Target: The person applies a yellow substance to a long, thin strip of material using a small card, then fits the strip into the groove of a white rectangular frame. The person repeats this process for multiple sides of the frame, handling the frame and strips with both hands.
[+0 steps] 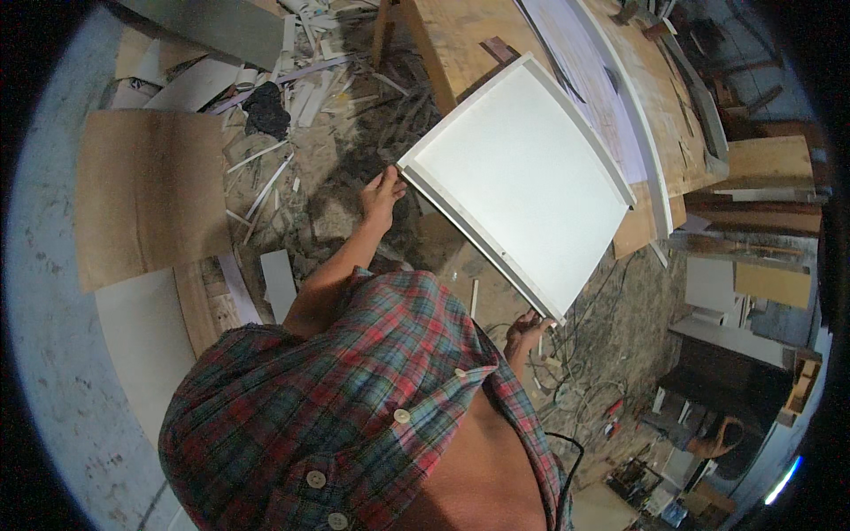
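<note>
A white rectangular panel with raised strips along its edges is held up in front of me, tilted, its far part over the wooden workbench. My left hand grips its near left corner, fingers curled at the edge. At its near right corner, my right hand is closed around the lower edge, with some of the fingers hidden beneath. Whether the panel's far side rests on the bench or hangs just above it, I cannot tell.
The workbench carries a long white strip and other boards. Wood scraps litter the floor at the far left. A brown board leans by the left wall. Cables lie on the floor at right, near stacked boards.
</note>
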Motion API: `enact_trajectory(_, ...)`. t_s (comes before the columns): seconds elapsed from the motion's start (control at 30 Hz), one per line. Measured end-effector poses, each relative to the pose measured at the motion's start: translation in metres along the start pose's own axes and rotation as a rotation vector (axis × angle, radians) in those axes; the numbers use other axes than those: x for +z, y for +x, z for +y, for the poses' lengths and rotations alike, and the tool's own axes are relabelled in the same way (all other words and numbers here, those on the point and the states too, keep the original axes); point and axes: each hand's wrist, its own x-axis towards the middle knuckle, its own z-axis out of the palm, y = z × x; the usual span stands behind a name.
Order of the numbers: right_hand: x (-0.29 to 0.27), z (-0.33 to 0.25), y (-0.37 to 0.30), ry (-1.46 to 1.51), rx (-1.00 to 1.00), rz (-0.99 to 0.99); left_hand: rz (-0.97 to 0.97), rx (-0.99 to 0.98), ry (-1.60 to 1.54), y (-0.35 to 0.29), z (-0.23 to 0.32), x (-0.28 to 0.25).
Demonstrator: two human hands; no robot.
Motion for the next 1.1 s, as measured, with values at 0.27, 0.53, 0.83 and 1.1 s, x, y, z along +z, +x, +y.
enact_trajectory(0.27,0.009,-0.009,-0.014,0.007,0.044,0.023,0.016,0.031,-0.085,0.005,-0.003,-0.003)
enact_trajectory(0.53,-0.027,-0.007,0.016,-0.146,0.036,-0.005,-0.033,0.01,-0.203,0.001,-0.006,0.011)
enact_trajectory(0.83,-0.032,-0.004,0.029,0.057,0.119,-0.101,-0.043,0.008,-0.241,0.004,-0.015,0.013)
enact_trajectory(1.1,0.008,-0.007,-0.011,0.016,-0.01,-0.14,-0.066,0.031,0.237,-0.038,-0.005,0.016)
